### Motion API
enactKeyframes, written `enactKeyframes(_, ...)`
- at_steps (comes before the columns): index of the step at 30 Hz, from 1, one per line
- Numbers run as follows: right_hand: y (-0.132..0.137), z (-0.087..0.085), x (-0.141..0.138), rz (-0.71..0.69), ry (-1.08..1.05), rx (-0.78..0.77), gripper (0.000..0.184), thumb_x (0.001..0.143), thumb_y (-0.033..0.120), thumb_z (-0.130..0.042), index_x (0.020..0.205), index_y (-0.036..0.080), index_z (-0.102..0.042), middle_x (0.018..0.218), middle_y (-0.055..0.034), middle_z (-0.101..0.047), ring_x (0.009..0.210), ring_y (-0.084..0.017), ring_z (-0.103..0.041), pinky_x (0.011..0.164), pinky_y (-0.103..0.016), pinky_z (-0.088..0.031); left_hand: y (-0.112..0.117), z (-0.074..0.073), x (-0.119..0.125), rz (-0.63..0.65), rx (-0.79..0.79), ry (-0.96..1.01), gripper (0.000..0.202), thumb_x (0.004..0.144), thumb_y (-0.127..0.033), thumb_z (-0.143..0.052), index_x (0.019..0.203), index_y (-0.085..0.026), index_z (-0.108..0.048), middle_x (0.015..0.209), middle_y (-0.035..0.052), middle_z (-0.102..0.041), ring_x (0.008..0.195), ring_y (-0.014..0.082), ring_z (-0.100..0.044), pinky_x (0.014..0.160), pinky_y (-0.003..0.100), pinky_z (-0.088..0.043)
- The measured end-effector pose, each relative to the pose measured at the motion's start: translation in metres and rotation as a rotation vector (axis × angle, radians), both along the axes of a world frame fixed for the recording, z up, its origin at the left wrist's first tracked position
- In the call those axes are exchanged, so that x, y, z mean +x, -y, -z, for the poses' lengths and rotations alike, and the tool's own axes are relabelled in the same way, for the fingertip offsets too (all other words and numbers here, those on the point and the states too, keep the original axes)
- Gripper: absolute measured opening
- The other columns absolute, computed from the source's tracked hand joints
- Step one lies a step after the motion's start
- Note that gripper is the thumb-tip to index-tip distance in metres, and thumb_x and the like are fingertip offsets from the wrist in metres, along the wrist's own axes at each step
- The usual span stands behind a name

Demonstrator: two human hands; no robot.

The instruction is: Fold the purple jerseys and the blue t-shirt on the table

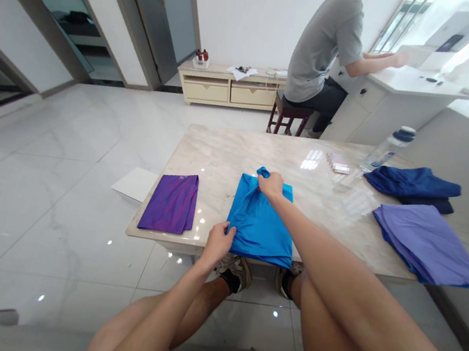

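Note:
A bright blue garment [259, 227] lies folded on the marble table [228, 157], its near edge hanging over the table's front edge. My left hand [218, 243] is closed, pinching the garment's near left corner. My right hand [270, 185] is closed on a bunched bit of the cloth at the far edge, lifting it slightly. A folded purple garment [171, 202] lies to the left of my left hand.
A lilac cloth pile [426, 241] and a dark blue garment [413, 185] lie at the table's right, with a water bottle [388, 147] behind them. A person in a grey shirt [327, 42] sits at a white counter beyond. A white sheet [136, 183] lies on the floor.

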State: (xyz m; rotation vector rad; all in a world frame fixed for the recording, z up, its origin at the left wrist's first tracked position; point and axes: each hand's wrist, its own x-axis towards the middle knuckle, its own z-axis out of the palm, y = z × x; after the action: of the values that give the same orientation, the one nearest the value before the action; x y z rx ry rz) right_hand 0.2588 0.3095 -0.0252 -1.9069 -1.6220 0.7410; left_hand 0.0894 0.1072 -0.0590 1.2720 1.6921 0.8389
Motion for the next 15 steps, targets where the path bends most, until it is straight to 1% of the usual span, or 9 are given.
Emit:
enactKeyframes(2, 0.002, -0.008, -0.004, 0.022, -0.061, -0.044, 0.023, 0.101, 0.031, -0.066, 0.096, 0.013, -0.08, 0.086, -0.0159, -0.082, 0.1, -0.03, -0.082, 0.085, -0.03, -0.062, 0.0, 0.001, -0.005, 0.016, -0.017, -0.03, 0.022, 0.099, -0.025, -0.06, 0.088, -0.015, -0.076, 0.091, 0.0083, -0.081, 0.091, 0.0237, -0.074, 0.082, 0.029, -0.051)
enactKeyframes(5, 0.007, -0.02, -0.005, 0.001, -0.232, -0.106, 0.024, 0.102, 0.034, -0.07, 0.103, 0.011, -0.079, 0.089, -0.0107, -0.084, 0.08, -0.021, -0.082, 0.071, -0.023, -0.061, -0.001, 0.003, -0.012, -0.003, -0.03, -0.103, 0.021, 0.101, -0.024, -0.061, 0.104, -0.014, -0.079, 0.103, 0.0117, -0.083, 0.097, 0.0242, -0.076, 0.084, 0.029, -0.052)
enactKeyframes(6, 0.009, -0.024, -0.002, -0.002, -0.275, -0.116, 0.024, 0.103, 0.033, -0.069, 0.106, 0.011, -0.078, 0.092, -0.0106, -0.085, 0.077, -0.019, -0.081, 0.069, -0.022, -0.06, -0.002, 0.003, -0.014, -0.011, -0.032, -0.134, 0.022, 0.102, -0.025, -0.061, 0.11, -0.013, -0.079, 0.106, 0.013, -0.083, 0.099, 0.0245, -0.076, 0.085, 0.029, -0.052)
enactKeyframes(8, 0.012, -0.029, 0.007, -0.006, -0.315, -0.122, 0.019, 0.102, 0.026, -0.068, 0.104, 0.011, -0.078, 0.095, -0.0108, -0.086, 0.073, -0.017, -0.08, 0.066, -0.02, -0.059, -0.004, 0.002, -0.017, -0.013, -0.036, -0.191, 0.024, 0.103, -0.024, -0.061, 0.115, -0.012, -0.079, 0.108, 0.0144, -0.083, 0.101, 0.0249, -0.077, 0.086, 0.03, -0.052)
enactKeyframes(11, 0.018, -0.033, 0.03, -0.039, -0.271, -0.135, 0.014, 0.097, 0.015, -0.066, 0.093, 0.012, -0.079, 0.094, -0.0093, -0.086, 0.069, -0.015, -0.078, 0.064, -0.019, -0.056, -0.008, -0.004, -0.018, 0.003, -0.043, -0.256, 0.024, 0.103, -0.023, -0.062, 0.116, -0.014, -0.08, 0.108, 0.0137, -0.084, 0.103, 0.0251, -0.078, 0.088, 0.03, -0.052)
enactKeyframes(13, 0.022, -0.032, 0.047, -0.097, -0.165, -0.121, 0.016, 0.095, 0.012, -0.065, 0.091, 0.013, -0.08, 0.092, -0.008, -0.085, 0.068, -0.015, -0.077, 0.063, -0.019, -0.054, -0.009, -0.009, -0.018, 0.016, -0.048, -0.298, 0.024, 0.104, -0.023, -0.061, 0.117, -0.015, -0.08, 0.108, 0.0128, -0.084, 0.104, 0.0252, -0.078, 0.09, 0.03, -0.052)
enactKeyframes(15, 0.024, -0.03, 0.061, -0.171, -0.023, -0.085, 0.018, 0.095, 0.012, -0.064, 0.092, 0.013, -0.081, 0.09, -0.0075, -0.085, 0.07, -0.017, -0.077, 0.067, -0.02, -0.054, -0.007, -0.015, -0.017, 0.045, -0.055, -0.362, 0.024, 0.106, -0.025, -0.059, 0.118, -0.017, -0.079, 0.109, 0.0119, -0.084, 0.106, 0.0255, -0.078, 0.089, 0.03, -0.052)
